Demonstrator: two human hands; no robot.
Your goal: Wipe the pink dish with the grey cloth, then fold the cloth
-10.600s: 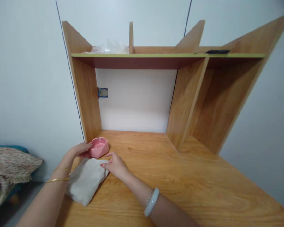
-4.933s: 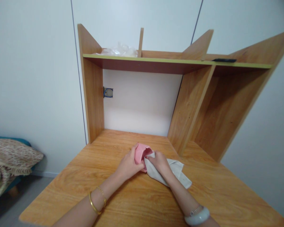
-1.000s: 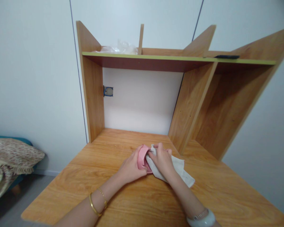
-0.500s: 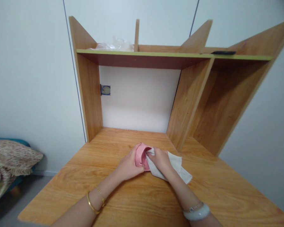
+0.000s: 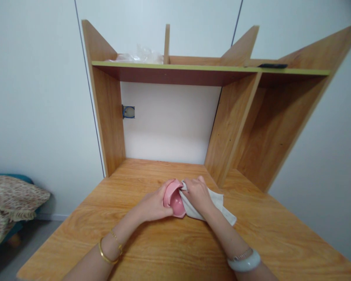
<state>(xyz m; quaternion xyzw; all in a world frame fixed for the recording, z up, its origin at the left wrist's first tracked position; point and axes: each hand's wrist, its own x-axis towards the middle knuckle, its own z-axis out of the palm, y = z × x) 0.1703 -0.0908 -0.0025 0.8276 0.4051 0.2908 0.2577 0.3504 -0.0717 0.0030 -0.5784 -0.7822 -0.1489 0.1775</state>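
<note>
A glossy pink bowl with an angular, notched rim (image 5: 178,204) is tilted so its hollow faces me and to the right. My left hand (image 5: 155,203) grips its left side, thumb near the lower rim and fingers round the back. Bunched in my right hand (image 5: 196,194) is a pale grey cloth (image 5: 215,198), pressed at the bowl's upper right rim. The cloth's loose corners hang to the right, over the wooden desk (image 5: 163,249). My right fingertips are partly hidden by the cloth and the hand itself.
A wooden shelf unit (image 5: 175,68) rises from the back of the desk. On it lie a clear plastic bag (image 5: 142,55) and a flat black object (image 5: 272,66). An open wall socket box (image 5: 129,112) is at the back left. A patterned cushion (image 5: 14,195) lies far left.
The bowl has turned a little, showing more of its inside. My right hand has shifted from inside the bowl up to its rim with the cloth.
</note>
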